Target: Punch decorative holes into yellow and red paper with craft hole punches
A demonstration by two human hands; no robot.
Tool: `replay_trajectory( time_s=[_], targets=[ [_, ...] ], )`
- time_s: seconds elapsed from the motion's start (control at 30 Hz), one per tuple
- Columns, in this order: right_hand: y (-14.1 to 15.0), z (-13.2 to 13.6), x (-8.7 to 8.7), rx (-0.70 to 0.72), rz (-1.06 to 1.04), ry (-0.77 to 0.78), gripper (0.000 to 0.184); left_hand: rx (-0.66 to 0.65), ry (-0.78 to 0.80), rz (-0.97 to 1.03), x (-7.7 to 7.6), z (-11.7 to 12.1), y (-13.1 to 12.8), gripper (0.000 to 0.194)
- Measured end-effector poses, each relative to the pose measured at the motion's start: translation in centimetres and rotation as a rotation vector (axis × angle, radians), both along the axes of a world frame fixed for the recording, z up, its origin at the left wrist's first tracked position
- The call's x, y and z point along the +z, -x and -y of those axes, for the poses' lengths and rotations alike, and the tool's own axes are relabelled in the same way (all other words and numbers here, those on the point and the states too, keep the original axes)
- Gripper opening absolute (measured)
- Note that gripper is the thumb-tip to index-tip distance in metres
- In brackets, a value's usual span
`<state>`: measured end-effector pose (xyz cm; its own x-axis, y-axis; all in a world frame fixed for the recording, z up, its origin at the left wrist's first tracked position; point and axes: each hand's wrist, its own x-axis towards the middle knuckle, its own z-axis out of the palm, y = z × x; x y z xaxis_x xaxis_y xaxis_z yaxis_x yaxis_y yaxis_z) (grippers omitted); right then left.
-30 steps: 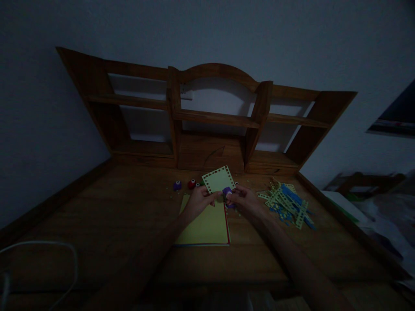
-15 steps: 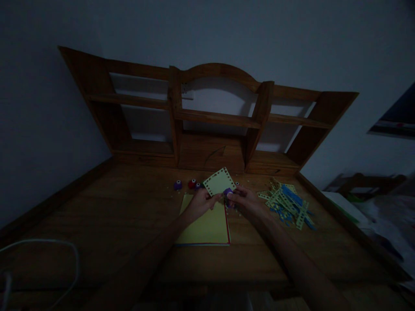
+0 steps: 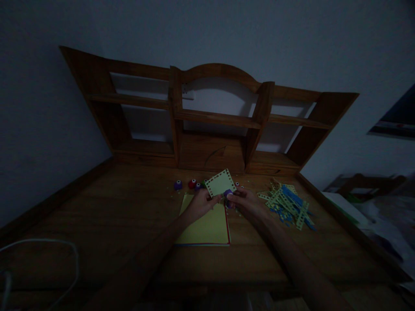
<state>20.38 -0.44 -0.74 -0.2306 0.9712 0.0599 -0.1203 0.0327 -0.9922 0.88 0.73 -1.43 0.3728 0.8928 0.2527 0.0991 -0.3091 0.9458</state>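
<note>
My left hand (image 3: 199, 203) pinches the lower corner of a small yellow-green paper square (image 3: 220, 182) with punched holes along its edges, held tilted above the desk. My right hand (image 3: 244, 201) is closed round a small purple punch (image 3: 227, 194) set against the square's lower right edge. Both hands hover over a stack of coloured paper sheets (image 3: 205, 228), yellow on top, lying flat on the wooden desk (image 3: 106, 216).
Small purple (image 3: 177, 185) and red (image 3: 192, 183) punches stand behind the stack. A heap of punched yellow and blue paper strips (image 3: 288, 203) lies to the right. A wooden shelf unit (image 3: 214, 119) rises at the back. A white cable (image 3: 48, 246) loops at the left front.
The paper square has shifted slightly rightward and tilted a little in my left hand. Both hands stay almost where they were.
</note>
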Motion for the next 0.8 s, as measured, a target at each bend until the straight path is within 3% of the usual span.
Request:
replay_trajectory(
  time_s=[0.37,0.8],
  targets=[
    [0.0,0.1,0.1,-0.006,0.026,0.015,0.034,-0.002,-0.118,0.001,0.2,0.0,-0.1,0.026],
    [0.9,1.0,1.0,-0.037,-0.083,0.043,0.029,-0.010,-0.053,0.043,1.0,1.0,-0.3,0.030]
  ],
)
